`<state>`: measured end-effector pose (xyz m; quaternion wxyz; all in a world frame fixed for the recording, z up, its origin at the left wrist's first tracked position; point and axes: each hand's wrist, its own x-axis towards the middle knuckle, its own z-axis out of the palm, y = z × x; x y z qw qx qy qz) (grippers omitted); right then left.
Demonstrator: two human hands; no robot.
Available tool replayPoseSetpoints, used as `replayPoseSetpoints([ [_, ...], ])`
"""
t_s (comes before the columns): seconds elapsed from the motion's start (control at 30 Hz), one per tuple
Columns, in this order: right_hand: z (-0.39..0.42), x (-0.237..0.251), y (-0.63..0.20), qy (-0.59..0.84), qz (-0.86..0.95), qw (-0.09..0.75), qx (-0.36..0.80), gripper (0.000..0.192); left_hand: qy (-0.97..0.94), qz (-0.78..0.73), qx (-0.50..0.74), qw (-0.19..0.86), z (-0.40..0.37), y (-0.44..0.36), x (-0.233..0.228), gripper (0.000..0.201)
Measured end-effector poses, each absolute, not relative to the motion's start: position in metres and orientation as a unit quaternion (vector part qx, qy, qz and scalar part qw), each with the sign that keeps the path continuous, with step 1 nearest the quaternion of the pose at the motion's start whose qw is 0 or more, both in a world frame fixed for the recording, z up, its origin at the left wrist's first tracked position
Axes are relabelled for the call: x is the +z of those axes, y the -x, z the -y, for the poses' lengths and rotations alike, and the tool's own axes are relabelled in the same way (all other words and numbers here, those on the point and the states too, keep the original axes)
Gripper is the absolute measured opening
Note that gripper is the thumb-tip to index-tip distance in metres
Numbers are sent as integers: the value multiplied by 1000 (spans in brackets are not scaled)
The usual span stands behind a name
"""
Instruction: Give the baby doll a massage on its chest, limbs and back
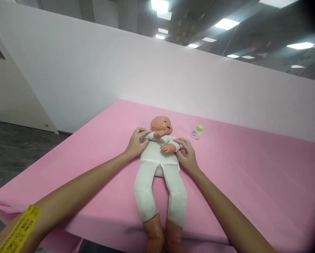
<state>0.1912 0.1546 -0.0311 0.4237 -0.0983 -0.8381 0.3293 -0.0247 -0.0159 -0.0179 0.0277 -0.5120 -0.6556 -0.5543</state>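
Observation:
A baby doll [159, 165] in a white suit lies on its back on the pink sheet [252, 182], head away from me, bare feet at the near edge. My left hand [136, 143] pinches the doll's sleeve at its shoulder. On the other side, my right hand [187, 154] grips the sleeve next to the doll's forearm. A small baby bottle [197, 132] with a green cap lies on the sheet, just right of the doll's head.
A white partition wall [173, 80] runs behind the pink surface. Dark floor [12, 151] lies to the left. A yellow band [20, 228] is on my left forearm.

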Motion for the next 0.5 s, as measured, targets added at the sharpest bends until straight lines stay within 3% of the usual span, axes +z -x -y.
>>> replayPoseSetpoints([
  [0.33,-155,-32,-191,108,840,419,329,43,500,658,-562,37,17,20,-12,24],
  [0.5,-154,-32,-189,138,797,422,409,33,476,656,-585,4,16,24,-16,22],
])
